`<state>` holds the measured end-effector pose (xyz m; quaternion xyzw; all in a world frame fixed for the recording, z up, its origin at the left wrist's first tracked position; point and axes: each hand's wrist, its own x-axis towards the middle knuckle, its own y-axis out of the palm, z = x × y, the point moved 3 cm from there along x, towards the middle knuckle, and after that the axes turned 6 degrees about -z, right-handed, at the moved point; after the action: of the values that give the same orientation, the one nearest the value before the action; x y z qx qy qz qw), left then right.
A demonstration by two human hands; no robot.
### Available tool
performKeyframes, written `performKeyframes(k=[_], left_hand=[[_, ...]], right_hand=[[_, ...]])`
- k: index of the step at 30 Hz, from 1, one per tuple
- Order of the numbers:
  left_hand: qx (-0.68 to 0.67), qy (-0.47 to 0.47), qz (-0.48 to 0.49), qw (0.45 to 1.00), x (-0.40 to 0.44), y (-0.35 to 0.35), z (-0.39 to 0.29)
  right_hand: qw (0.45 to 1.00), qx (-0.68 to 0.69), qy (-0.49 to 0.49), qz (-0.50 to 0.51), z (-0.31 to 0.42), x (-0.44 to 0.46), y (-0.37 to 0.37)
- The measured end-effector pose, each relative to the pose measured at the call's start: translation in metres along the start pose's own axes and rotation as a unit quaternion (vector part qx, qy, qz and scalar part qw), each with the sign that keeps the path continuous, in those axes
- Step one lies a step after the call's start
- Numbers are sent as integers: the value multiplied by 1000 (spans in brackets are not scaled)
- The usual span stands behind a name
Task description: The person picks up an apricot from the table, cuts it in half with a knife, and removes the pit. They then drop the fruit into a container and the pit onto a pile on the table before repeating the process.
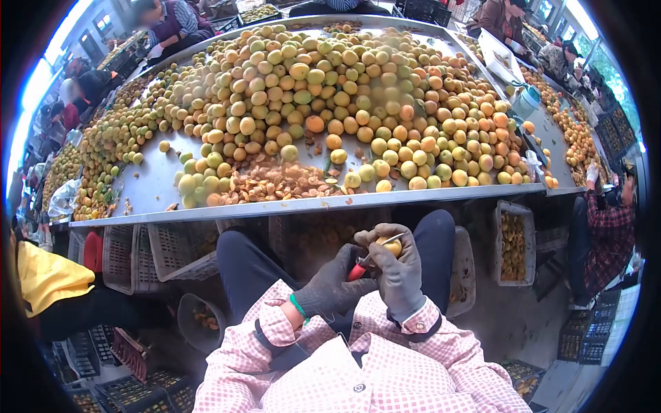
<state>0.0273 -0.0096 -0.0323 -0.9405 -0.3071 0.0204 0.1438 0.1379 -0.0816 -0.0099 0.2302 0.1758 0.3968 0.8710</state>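
Above my lap, my left hand (330, 282) in a dark glove is closed around a small red-handled tool (357, 270). A thin metal part of it points toward the fruit, but I cannot tell its exact kind. My right hand (401, 275), in a grey glove, grips a yellow apricot (392, 247), partly hidden by the fingers. Both hands are close together, just short of the table's front edge. Beyond them on the metal table (169, 180) lies a big heap of apricots (296, 82), with a pile of brown pits (279, 182) near the front edge.
Plastic crates (180, 251) stand under the table, and one crate of fruit (515, 244) is to the right. A bucket (200, 320) sits at my left. A green-lidded bottle (525, 102) stands at the table's right side. Other people work around the tables, one in a plaid shirt (609, 224).
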Motion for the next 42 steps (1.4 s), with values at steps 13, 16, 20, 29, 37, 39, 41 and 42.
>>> performKeyframes(k=[13,16,20,29,37,39,41,42], left_hand=[[250,-22,59,966,-3,-15,-7],[234,-18,44,971,7,-17,-3],[96,3,2,995,14,-19,5],[-351,-162,-179,905,1,-50,13],[-1,-38,-64,997,-14,-25,-1],[22,-58,-51,997,-19,-23,-6],[77,-13,-26,997,-22,-22,-15],[82,-12,-29,996,-23,-22,-16]], right_hand=[[979,46,145,137,8,3,4],[982,-72,103,143,9,8,8],[989,69,90,90,1,20,-1],[983,-1,169,78,7,15,-36],[982,-170,47,71,5,-1,-11],[987,-132,57,70,4,-1,-12],[993,-26,57,103,7,-2,-9],[993,-26,58,103,7,-3,-9]])
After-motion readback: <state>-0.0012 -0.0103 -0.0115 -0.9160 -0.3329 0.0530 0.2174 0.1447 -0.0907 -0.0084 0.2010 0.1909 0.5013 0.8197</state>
